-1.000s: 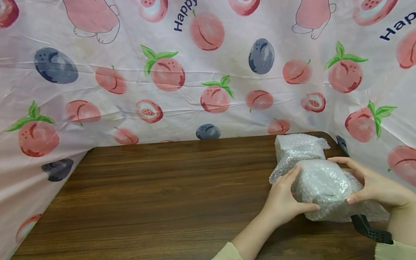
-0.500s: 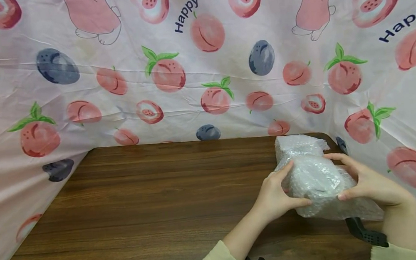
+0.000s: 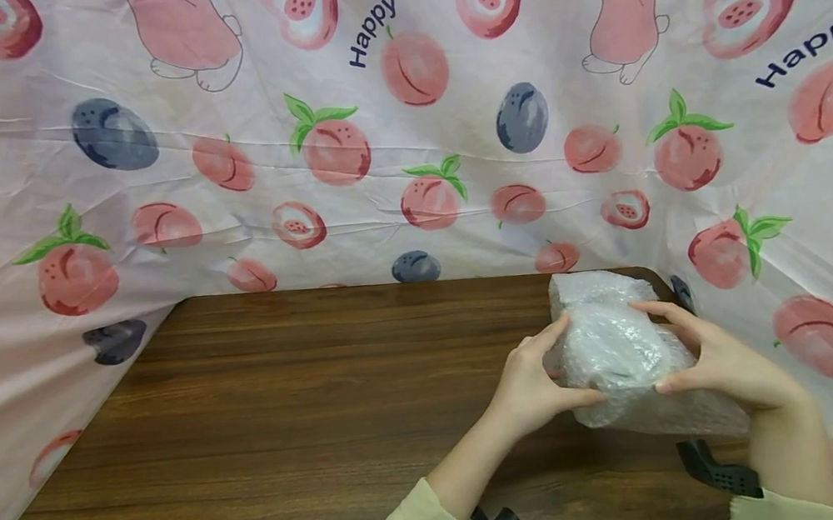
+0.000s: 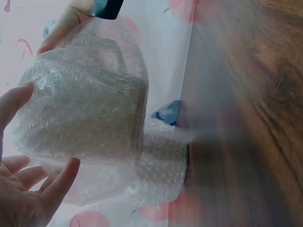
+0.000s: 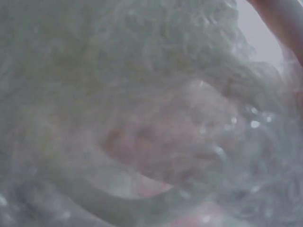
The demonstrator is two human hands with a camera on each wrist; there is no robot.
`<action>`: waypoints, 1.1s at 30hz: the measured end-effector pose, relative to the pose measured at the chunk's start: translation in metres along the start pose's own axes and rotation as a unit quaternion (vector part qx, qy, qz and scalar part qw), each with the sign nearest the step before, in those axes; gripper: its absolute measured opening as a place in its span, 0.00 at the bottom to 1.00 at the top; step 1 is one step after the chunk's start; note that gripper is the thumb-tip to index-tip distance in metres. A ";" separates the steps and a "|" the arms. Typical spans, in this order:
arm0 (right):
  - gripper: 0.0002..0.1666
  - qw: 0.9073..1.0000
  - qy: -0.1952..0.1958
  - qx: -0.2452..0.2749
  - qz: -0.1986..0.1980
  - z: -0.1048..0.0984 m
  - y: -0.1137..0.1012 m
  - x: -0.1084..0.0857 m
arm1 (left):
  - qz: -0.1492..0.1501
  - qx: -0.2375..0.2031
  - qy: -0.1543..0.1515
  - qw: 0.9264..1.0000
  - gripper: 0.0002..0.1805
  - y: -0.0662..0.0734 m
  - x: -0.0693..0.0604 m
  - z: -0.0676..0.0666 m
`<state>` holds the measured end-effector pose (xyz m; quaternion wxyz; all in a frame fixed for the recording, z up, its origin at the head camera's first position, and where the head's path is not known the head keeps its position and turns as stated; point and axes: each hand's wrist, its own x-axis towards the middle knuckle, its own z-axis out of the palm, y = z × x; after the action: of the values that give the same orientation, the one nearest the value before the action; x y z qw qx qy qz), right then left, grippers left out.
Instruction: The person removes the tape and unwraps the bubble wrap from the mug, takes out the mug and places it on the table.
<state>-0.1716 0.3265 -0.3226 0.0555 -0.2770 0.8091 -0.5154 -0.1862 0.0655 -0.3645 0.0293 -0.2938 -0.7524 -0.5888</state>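
A mug (image 3: 613, 350) wrapped in clear bubble wrap is held between both hands at the right of the table. Its handle shows through the wrap in the left wrist view, where the wrapped mug (image 4: 85, 113) appears raised off the tabletop. My left hand (image 3: 534, 383) grips its left side, thumb in front and fingers behind. On the other side my right hand (image 3: 727, 360) grips it with curled fingers and thumb. Loose wrap trails toward the right forearm. Blurred wrap fills the right wrist view.
Directly behind the mug, a second bubble-wrapped package (image 3: 590, 283) stands near the far right corner of the brown wooden table (image 3: 287, 406). Fruit-printed cloth (image 3: 236, 101) encloses the back and both sides.
Both hands have carried the wrapped mug left and slightly back, so it now covers more of the package behind. The grip looks the same.
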 end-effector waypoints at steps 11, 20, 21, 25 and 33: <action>0.53 0.999 0.034 -0.031 0.005 0.016 -0.005 0.016 | -0.001 -0.002 0.012 1.000 0.53 -0.004 -0.003 -0.019; 0.54 0.998 0.036 -0.049 0.002 0.029 -0.005 0.027 | -0.015 -0.017 0.011 1.000 0.52 -0.009 -0.009 -0.035; 0.54 0.998 0.035 -0.046 0.003 0.030 -0.005 0.028 | -0.016 -0.018 0.011 1.000 0.52 -0.009 -0.010 -0.037; 0.55 0.999 0.035 -0.028 0.006 0.037 -0.005 0.033 | -0.021 -0.009 0.014 1.000 0.53 -0.009 -0.014 -0.045; 0.54 0.998 0.041 -0.040 0.009 0.050 -0.003 0.044 | -0.031 0.002 0.021 0.999 0.53 -0.013 -0.021 -0.060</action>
<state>-0.1883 0.2633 -0.3347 0.0159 -0.2501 0.8333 -0.4927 -0.1934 0.0007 -0.3659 0.0278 -0.2576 -0.7615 -0.5941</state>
